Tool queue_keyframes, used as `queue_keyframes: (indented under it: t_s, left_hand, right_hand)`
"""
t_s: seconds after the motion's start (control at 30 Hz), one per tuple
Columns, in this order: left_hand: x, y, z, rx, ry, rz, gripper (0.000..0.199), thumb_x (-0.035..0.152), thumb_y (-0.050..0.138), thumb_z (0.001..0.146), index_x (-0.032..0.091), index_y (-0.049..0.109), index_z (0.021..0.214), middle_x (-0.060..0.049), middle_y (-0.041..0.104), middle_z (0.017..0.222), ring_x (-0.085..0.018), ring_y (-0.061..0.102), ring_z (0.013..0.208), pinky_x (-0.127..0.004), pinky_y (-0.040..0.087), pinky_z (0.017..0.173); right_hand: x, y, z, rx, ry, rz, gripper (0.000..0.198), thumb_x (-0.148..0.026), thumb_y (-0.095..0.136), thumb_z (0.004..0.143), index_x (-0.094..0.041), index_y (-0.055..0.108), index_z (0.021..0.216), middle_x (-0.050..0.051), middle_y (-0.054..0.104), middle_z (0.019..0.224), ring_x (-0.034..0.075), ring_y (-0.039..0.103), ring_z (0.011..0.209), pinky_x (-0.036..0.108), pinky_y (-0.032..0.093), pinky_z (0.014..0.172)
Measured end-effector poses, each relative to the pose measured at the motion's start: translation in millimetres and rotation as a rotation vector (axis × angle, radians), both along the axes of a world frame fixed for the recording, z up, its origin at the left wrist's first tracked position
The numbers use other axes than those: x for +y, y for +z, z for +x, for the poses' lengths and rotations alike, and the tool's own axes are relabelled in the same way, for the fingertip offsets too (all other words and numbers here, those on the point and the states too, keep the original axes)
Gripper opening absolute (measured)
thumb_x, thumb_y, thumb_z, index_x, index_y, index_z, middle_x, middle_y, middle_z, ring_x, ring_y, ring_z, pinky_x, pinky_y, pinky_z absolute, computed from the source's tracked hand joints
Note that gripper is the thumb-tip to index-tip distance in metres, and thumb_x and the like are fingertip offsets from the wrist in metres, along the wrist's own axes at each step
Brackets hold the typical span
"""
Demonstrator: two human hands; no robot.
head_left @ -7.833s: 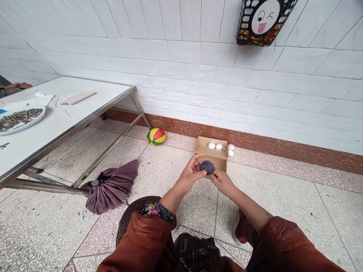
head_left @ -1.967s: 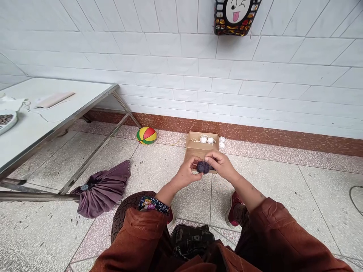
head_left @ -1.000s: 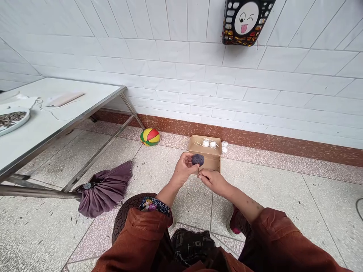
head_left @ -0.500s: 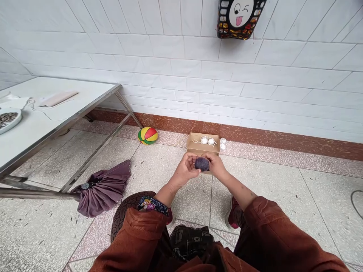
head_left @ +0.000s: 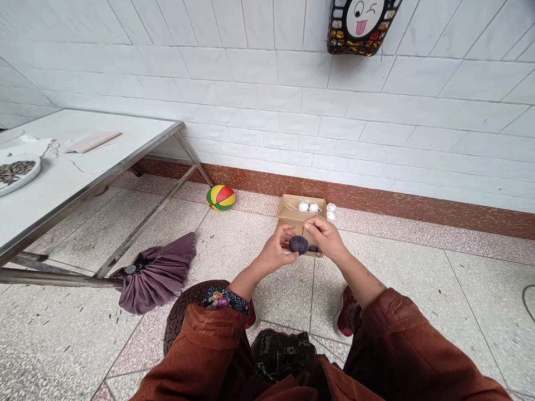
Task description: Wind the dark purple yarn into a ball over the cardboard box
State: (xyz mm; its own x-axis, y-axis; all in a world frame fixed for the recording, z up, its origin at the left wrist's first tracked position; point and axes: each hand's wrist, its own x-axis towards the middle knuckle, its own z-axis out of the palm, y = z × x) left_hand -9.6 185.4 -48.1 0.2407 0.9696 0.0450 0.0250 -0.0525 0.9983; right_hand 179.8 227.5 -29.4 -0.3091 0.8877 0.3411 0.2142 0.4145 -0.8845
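Observation:
My left hand [head_left: 279,248] is closed around a dark purple ball of yarn [head_left: 298,245], thumb below and fingers behind it. Just above and to the right, my right hand [head_left: 327,236] pinches a strand of the same yarn [head_left: 303,231], which runs down to the ball. Beyond and below both hands is an open cardboard box [head_left: 288,209]. White balls of yarn [head_left: 308,206] with a loose end lie in its far part. A second dark ball [head_left: 313,249] shows in its near part, partly behind my right hand.
More white balls [head_left: 331,211] sit just right of the box. A striped ball [head_left: 221,197] and a folded purple umbrella [head_left: 161,273] lie on the floor, left. A metal-framed table [head_left: 137,131] bears a plate [head_left: 20,181]. A black basket [head_left: 361,28] hangs on the wall.
My right hand has moved off the ball, up and to the right, drawing out a strand. My left hand still holds the ball. The second dark ball has come into sight.

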Motion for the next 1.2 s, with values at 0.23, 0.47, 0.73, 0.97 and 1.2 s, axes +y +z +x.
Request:
queue_keyframes:
  t_s: [0.23,0.47,0.73,0.97,1.2]
  left_hand:
    - [3.7,6.2,-5.3,-0.244,0.085,0.021,0.063,0.02,0.078,0.068,0.024,0.048,0.122,-0.004,0.058,0.112,-0.017,0.061,0.104,-0.031,0.048,0.091]
    - [7.8,-0.1,-1.8,-0.045,0.166,-0.032,0.069,0.019,0.081,0.062,0.024,0.044,0.12,-0.003,0.055,0.11,-0.012,0.061,0.082,-0.027,0.048,0.073]
    - [-3.6,-2.6,5.3,-0.25,-0.182,-0.074,0.067,0.028,0.083,0.069,0.028,0.047,0.125,-0.004,0.058,0.11,-0.016,0.061,0.091,-0.028,0.049,0.076]
    - [1.5,4.6,5.7,-0.506,0.125,-0.111,0.056,0.037,0.079,0.07,0.025,0.053,0.119,-0.005,0.059,0.113,-0.018,0.06,0.103,-0.034,0.049,0.093]
    - [5.6,-1.6,1.2,-0.252,0.308,-0.112,0.06,0.027,0.076,0.068,0.028,0.045,0.12,-0.002,0.054,0.114,-0.015,0.06,0.091,-0.032,0.052,0.08]
  right_hand:
    - [-6.3,-51.0,-13.9,-0.265,0.066,-0.022,0.021,-0.032,0.054,0.098,-0.02,0.065,0.084,0.004,0.067,0.081,0.019,0.062,0.078,0.031,0.049,0.074]
    - [-30.4,-13.5,-8.2,-0.21,0.343,0.115,0.026,-0.039,0.052,0.102,-0.023,0.068,0.09,0.004,0.067,0.084,0.018,0.063,0.078,0.03,0.05,0.075]
    - [4.7,-17.4,2.4,-0.07,-0.101,0.006,0.025,-0.041,0.057,0.095,-0.022,0.064,0.081,0.002,0.065,0.077,0.018,0.059,0.074,0.03,0.047,0.074]
    - [-26.0,-53.1,-14.4,-0.284,-0.029,0.025,0.016,-0.029,0.051,0.098,-0.023,0.064,0.091,0.004,0.069,0.085,0.02,0.064,0.078,0.029,0.049,0.072]
    - [-41.5,-22.9,-19.8,-0.194,0.304,0.021,0.02,-0.033,0.051,0.102,-0.022,0.067,0.1,0.005,0.072,0.095,0.018,0.068,0.084,0.03,0.052,0.08]
